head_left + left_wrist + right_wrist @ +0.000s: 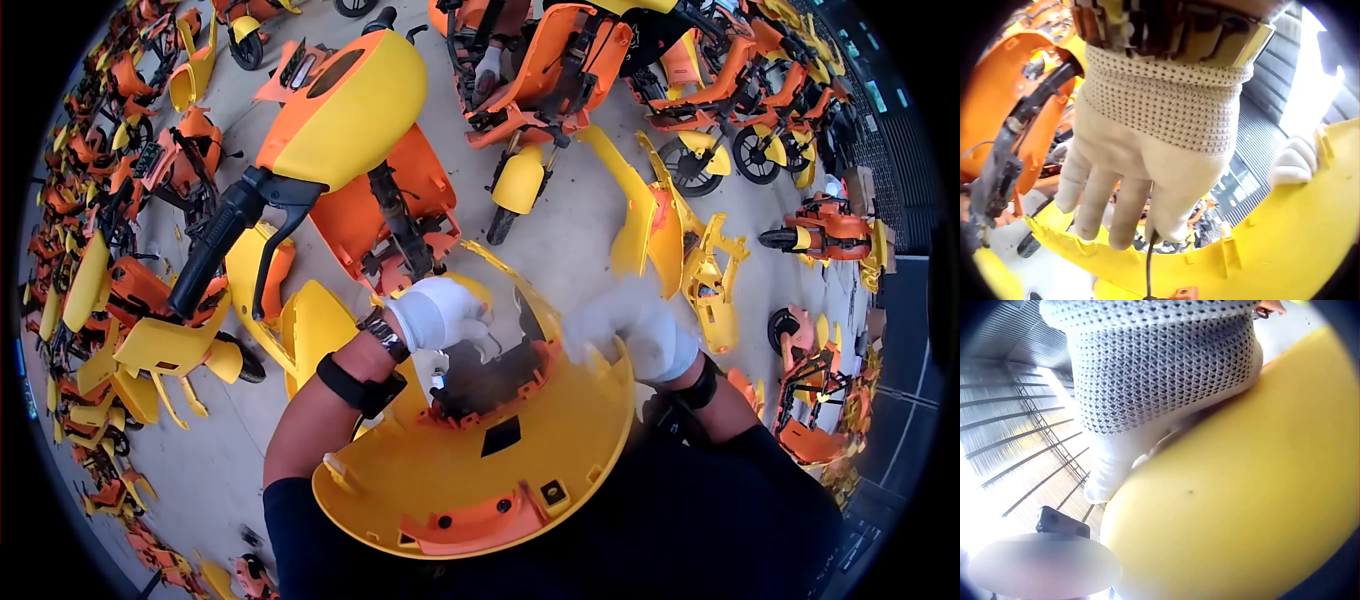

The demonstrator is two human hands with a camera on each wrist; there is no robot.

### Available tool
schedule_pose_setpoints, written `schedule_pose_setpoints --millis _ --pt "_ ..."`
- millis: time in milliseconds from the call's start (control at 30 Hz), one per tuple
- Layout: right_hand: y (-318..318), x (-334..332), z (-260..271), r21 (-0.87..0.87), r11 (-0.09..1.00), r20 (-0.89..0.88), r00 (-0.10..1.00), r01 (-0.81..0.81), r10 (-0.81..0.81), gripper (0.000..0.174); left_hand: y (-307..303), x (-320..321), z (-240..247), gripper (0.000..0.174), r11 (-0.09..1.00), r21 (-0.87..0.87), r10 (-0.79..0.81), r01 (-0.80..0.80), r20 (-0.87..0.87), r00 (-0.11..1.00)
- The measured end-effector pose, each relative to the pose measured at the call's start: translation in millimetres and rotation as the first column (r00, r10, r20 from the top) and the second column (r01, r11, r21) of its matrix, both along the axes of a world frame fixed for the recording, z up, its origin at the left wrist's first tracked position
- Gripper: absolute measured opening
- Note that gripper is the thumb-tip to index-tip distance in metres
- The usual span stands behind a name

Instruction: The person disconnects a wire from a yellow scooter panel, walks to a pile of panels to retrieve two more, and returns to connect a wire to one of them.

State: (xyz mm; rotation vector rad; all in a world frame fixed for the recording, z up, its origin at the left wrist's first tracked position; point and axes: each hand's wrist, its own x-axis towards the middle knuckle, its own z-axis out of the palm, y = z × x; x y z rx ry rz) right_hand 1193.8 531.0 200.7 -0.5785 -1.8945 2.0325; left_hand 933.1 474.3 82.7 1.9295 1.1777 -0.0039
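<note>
A curved yellow panel [400,475] lies inner side up against the person's front, with an orange piece [480,522] along its lower part. The gloved left hand [437,315] is above its far left side; in the left wrist view the thumb and a finger of that hand [1157,147] pinch a thin dark cable [1149,272] over the panel [1285,240]. The gloved right hand [640,330], blurred in the head view, is at the panel's right rim. Its fingers curl over the edge in the left wrist view. The right wrist view shows that hand [1154,381] against the smooth yellow outside [1241,494].
A handlebar with a black grip [215,245] and yellow-orange cover [350,110] rises at upper left. An orange shell [425,185] stands beyond the hands. Loose yellow panels [320,325] lie on the grey floor [215,445], and many orange-yellow scooters surround the person.
</note>
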Motion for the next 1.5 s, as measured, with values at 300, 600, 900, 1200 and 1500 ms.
schedule_pose_setpoints --millis 300,600,900,1200,1500 --pt "35 1 -35 -0.055 0.998 -0.046 0.999 -0.025 0.023 0.064 10 18 -14 0.025 0.957 -0.209 0.247 -0.201 0.226 0.942" --pt "64 9 -52 -0.356 0.933 -0.053 0.998 -0.054 0.037 0.044 26 -15 -66 0.028 0.578 -0.716 0.71 -0.392 0.205 0.674" --pt "67 -12 -43 -0.394 0.908 0.012 0.987 -0.143 0.161 0.037 16 -22 -106 0.031 0.438 -0.815 0.856 -0.379 0.25 0.453" --pt "116 -63 -77 -0.376 0.872 0.217 0.885 -0.314 0.412 0.033 5 -25 -92 0.036 0.49 -0.804 0.842 -0.338 0.336 0.422" --pt "169 -217 -316 0.341 0.855 0.524 0.834 -0.391 0.172 0.058 -2 -41 -107 0.032 0.378 -0.838 0.9 -0.394 0.231 0.371"
